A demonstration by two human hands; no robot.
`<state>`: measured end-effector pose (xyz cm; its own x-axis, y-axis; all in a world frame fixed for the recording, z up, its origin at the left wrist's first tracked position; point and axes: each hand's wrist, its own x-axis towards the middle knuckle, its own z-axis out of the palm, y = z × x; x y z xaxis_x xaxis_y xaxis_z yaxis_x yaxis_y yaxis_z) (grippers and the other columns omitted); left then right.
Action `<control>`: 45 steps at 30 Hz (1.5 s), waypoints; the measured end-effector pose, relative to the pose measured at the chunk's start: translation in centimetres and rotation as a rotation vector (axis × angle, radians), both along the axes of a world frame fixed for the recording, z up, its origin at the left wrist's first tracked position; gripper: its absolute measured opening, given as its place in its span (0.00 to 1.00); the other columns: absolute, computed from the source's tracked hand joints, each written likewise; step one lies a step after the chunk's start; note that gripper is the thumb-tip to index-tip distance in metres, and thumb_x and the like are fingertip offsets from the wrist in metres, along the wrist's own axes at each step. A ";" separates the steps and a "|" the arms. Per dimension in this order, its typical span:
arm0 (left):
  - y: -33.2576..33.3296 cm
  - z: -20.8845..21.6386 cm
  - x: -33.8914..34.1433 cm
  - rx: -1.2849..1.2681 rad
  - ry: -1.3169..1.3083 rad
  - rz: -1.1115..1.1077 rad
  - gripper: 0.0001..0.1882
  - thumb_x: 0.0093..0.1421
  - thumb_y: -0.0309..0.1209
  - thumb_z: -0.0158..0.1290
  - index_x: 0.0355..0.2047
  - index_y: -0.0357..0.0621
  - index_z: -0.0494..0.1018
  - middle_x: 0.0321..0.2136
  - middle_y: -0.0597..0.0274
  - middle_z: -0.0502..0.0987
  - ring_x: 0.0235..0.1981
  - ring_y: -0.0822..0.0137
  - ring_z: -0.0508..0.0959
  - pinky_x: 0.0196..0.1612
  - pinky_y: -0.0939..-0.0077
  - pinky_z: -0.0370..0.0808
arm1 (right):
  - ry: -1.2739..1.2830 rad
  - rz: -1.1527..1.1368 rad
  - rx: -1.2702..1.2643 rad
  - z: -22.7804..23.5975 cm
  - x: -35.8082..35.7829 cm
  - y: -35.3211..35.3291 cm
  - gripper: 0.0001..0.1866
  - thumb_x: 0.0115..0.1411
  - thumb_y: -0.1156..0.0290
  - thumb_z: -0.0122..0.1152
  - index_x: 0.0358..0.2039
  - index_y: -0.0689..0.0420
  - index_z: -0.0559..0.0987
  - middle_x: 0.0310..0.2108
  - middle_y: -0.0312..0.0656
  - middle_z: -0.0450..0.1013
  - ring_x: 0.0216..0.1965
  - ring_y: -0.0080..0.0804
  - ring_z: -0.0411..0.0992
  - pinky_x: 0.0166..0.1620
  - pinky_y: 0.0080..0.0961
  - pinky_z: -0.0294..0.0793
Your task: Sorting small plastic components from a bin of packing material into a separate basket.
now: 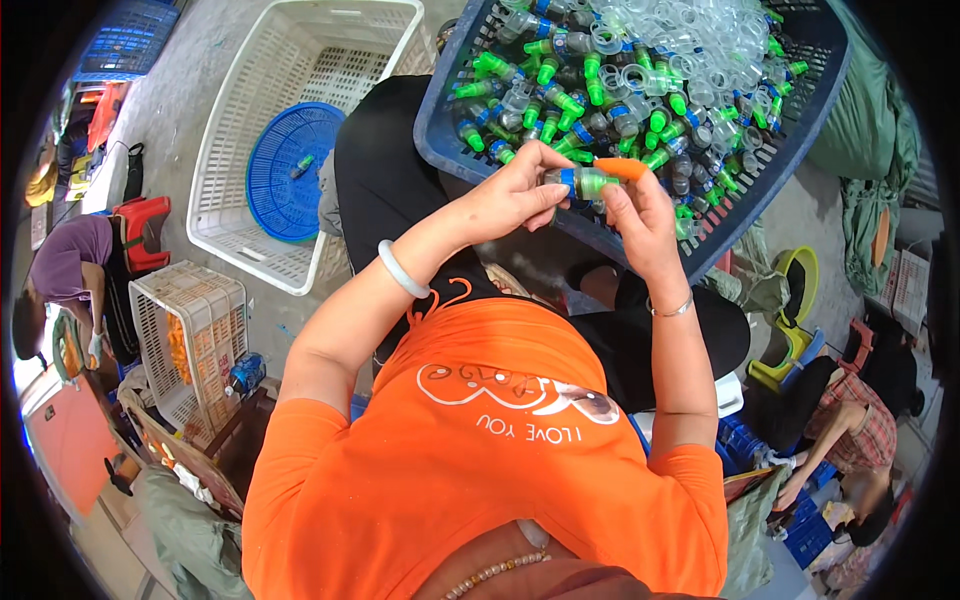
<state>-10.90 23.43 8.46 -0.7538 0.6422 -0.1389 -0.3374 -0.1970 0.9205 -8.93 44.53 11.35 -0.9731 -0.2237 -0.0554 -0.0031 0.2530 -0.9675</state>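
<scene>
Well, L hand [520, 190] & R hand [645, 212] pinch, near-closed, a small clear-plastic cylindrical bottle [580, 183], green-tipped (blue-banded too, from here).

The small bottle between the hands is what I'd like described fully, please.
The small bottle, apparently clear plastic, has a blue band toward its left end and a green part toward its right. It lies roughly sideways, held by the left hand and right hand, near the dark blue crate's rim. Its contents are unclear.
</scene>
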 end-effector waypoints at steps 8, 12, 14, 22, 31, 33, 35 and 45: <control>-0.2 1.2 1.6 -0.087 0.148 0.125 0.16 0.64 0.27 0.47 0.51 0.39 0.58 0.35 0.59 0.68 0.30 0.73 0.70 0.32 0.76 0.70 | 0.234 0.107 0.147 1.0 0.0 -1.0 0.15 0.63 0.71 0.54 0.49 0.61 0.71 0.26 0.31 0.69 0.25 0.19 0.65 0.27 0.15 0.63; -0.6 1.8 1.8 -0.113 0.219 0.113 0.18 0.63 0.25 0.49 0.51 0.39 0.58 0.38 0.56 0.69 0.35 0.65 0.73 0.35 0.67 0.72 | 0.391 0.134 0.219 1.6 0.3 -1.2 0.15 0.61 0.69 0.56 0.47 0.61 0.72 0.27 0.35 0.71 0.26 0.23 0.69 0.27 0.18 0.64; -0.5 2.1 1.9 -0.230 0.572 0.169 0.20 0.61 0.24 0.51 0.51 0.39 0.59 0.40 0.52 0.68 0.37 0.57 0.74 0.37 0.62 0.72 | 0.380 0.135 0.238 2.2 0.3 -1.1 0.14 0.60 0.68 0.58 0.43 0.62 0.74 0.28 0.36 0.72 0.28 0.26 0.70 0.27 0.20 0.66; -1.3 3.4 1.3 -0.481 0.943 0.084 0.24 0.55 0.22 0.54 0.52 0.40 0.60 0.37 0.47 0.64 0.35 0.44 0.72 0.36 0.57 0.71 | -0.349 0.077 -0.062 1.1 0.5 -1.4 0.19 0.62 0.54 0.55 0.28 0.59 0.77 0.18 0.34 0.70 0.17 0.18 0.63 0.19 0.16 0.56; -1.6 3.4 2.5 -0.546 0.941 0.004 0.23 0.56 0.22 0.52 0.53 0.40 0.61 0.37 0.48 0.65 0.37 0.45 0.72 0.38 0.61 0.72 | -0.770 -0.041 -0.162 1.9 -0.1 -2.9 0.24 0.64 0.47 0.50 0.28 0.57 0.77 0.15 0.34 0.68 0.13 0.15 0.59 0.17 0.15 0.51; -2.0 3.0 2.2 -0.493 0.765 0.072 0.22 0.58 0.22 0.51 0.53 0.39 0.61 0.38 0.49 0.67 0.39 0.49 0.72 0.41 0.65 0.71 | -0.594 0.006 -0.112 2.1 0.2 -2.6 0.22 0.63 0.49 0.52 0.29 0.57 0.77 0.18 0.34 0.70 0.15 0.17 0.62 0.18 0.17 0.55; -2.4 2.7 2.2 -0.470 0.676 0.106 0.21 0.59 0.22 0.51 0.53 0.39 0.62 0.39 0.50 0.67 0.40 0.52 0.73 0.42 0.66 0.71 | -0.506 0.032 -0.089 2.2 0.4 -2.8 0.22 0.63 0.49 0.53 0.29 0.57 0.77 0.19 0.35 0.71 0.16 0.17 0.64 0.19 0.19 0.57; -3.7 2.5 2.9 -0.363 0.523 0.136 0.18 0.61 0.22 0.50 0.52 0.39 0.64 0.45 0.55 0.68 0.44 0.64 0.72 0.46 0.73 0.70 | -0.054 0.208 0.256 1.7 0.4 -3.7 0.19 0.54 0.61 0.66 0.39 0.59 0.75 0.26 0.40 0.71 0.25 0.31 0.71 0.29 0.27 0.68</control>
